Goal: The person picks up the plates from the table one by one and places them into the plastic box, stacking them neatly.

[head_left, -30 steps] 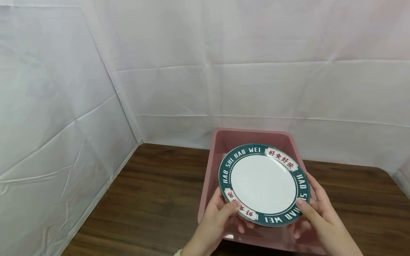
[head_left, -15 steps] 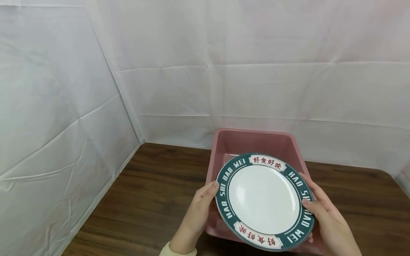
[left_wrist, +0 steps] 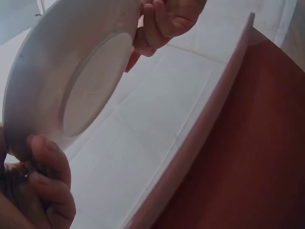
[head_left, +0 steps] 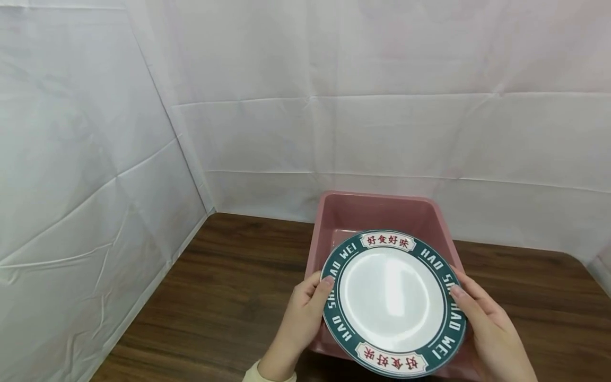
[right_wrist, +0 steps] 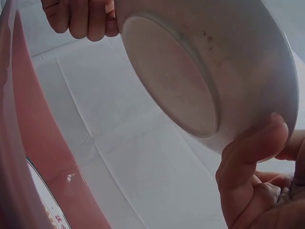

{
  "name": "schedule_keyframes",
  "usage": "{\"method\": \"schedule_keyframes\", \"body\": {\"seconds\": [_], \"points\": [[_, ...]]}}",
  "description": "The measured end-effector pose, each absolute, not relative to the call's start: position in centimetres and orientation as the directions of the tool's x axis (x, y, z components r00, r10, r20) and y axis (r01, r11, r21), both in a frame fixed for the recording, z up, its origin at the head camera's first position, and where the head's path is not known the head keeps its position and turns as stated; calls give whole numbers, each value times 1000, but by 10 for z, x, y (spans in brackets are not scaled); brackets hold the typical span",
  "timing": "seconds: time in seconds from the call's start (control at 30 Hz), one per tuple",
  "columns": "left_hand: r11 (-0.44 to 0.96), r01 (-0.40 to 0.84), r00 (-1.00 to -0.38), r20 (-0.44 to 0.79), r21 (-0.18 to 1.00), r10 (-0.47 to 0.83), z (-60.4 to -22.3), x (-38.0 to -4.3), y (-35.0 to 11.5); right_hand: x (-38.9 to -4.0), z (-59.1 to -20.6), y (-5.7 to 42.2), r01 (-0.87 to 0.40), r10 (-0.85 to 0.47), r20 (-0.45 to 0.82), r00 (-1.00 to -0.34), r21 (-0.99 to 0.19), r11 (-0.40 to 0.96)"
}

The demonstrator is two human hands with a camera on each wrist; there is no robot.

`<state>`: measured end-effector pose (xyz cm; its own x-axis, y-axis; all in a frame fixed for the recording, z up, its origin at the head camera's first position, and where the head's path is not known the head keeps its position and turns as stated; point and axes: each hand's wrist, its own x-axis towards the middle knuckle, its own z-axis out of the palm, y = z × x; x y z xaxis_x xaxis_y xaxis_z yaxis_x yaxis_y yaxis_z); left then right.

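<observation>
A round plate point(head_left: 393, 300) with a white centre and a green lettered rim is held up over a pink plastic tub point(head_left: 382, 209), its face towards the head camera. On its left rim my left hand point(head_left: 303, 313) grips with the thumb on top. My right hand point(head_left: 491, 326) pinches the right rim, thumb also on the face. Both wrist views show the pale underside point(left_wrist: 90, 86) with its foot ring, and curled fingers point(right_wrist: 248, 167) beneath the rim. Much of the tub's inside is hidden by the plate in the head view.
In the right wrist view, the edge of a white item point(right_wrist: 45, 200) with red characters shows against the pink tub wall. The tub stands on a dark wooden table point(head_left: 229, 286). White cloth point(head_left: 372, 127) hangs behind and at the left.
The plate has come lower and nearer the person, turning counterclockwise. My left hand has shifted from the lower-left rim up to the left rim. The right hand keeps hold on the right.
</observation>
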<state>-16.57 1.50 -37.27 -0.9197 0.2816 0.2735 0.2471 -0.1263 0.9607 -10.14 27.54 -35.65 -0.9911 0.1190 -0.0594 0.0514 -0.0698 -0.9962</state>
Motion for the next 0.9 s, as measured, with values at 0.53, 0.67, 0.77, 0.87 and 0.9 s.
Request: {"method": "schedule_keyframes", "body": {"seconds": [0.53, 0.67, 0.77, 0.87, 0.9], "points": [[-40, 250, -937, 252, 968, 243, -377, -167, 15, -110, -357, 265, -15, 155, 56, -986, -966, 257], [8, 229, -936, 218, 974, 275, -381, -171, 15, -116, -356, 266, -22, 166, 87, -982, -933, 360], [23, 236, -933, 220, 971, 285, -380, -175, 16, -121, -352, 268, -64, 161, 141, -977, -910, 409], [47, 286, -924, 262, 957, 280, -373, -181, 18, -127, -344, 271, -113, 148, 199, -969, -885, 451], [58, 306, -920, 280, 950, 274, -369, -184, 19, -129, -340, 272, -128, 139, 215, -967, -876, 465]]}}
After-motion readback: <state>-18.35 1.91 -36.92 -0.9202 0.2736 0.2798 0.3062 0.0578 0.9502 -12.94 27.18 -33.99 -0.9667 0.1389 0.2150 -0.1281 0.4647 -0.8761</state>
